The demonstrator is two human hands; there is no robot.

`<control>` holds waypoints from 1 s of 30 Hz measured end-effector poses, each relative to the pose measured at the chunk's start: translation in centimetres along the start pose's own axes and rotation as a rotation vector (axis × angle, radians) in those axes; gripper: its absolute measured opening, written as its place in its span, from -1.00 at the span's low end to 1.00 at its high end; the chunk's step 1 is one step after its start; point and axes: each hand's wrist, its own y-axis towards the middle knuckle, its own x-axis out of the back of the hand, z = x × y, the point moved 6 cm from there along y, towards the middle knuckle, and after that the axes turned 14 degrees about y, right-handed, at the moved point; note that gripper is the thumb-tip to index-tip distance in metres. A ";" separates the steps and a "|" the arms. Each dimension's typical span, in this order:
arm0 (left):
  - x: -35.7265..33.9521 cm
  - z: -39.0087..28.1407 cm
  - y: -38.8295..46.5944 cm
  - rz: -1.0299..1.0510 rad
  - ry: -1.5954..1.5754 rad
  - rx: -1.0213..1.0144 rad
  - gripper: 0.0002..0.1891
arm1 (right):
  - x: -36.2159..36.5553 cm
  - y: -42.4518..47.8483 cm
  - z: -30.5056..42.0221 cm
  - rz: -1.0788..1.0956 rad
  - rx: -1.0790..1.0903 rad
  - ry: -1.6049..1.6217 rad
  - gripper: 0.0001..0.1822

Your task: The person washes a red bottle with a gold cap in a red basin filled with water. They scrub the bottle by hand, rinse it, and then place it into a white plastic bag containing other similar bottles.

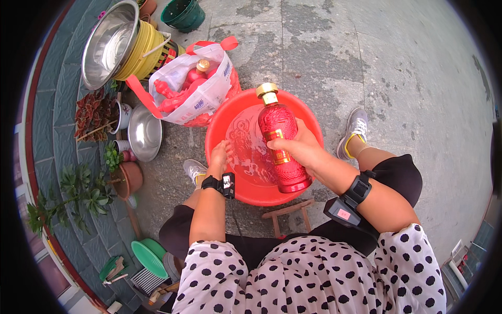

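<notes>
A red embossed bottle [279, 117] with a gold cap and a gold-edged label is in my right hand [300, 147], thumb across its front. It is tilted, cap pointing away from me, over the right part of a red plastic basin [219, 180]. Water [247, 133] with ripples lies in the basin. At the basin's left side is my left hand [222, 154], fingers loosely curled with nothing seen in them. Beyond the basin, a white bag [196, 104] with red handles holds several red bottles [198, 74].
A steel bowl [111, 43] leans on a yellow bucket [143, 51] at the upper left. Another steel bowl [145, 132], potted plants [129, 178] and a green basin [151, 255] line the left wall. A wooden stool frame [288, 212] stands near my knees.
</notes>
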 end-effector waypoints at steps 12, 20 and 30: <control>-3.7 13.7 8.4 -0.604 -0.382 -0.132 -0.70 | 0.7 0.9 -1.8 -0.067 -0.136 0.004 -0.30; -11.5 -0.3 -0.8 0.801 -0.712 0.053 -0.67 | 1.7 1.1 -1.6 -0.097 -0.036 0.156 -0.42; -8.2 -17.5 -26.7 0.538 0.205 -0.383 -0.68 | 0.5 1.3 -1.9 -0.079 0.004 0.331 -0.60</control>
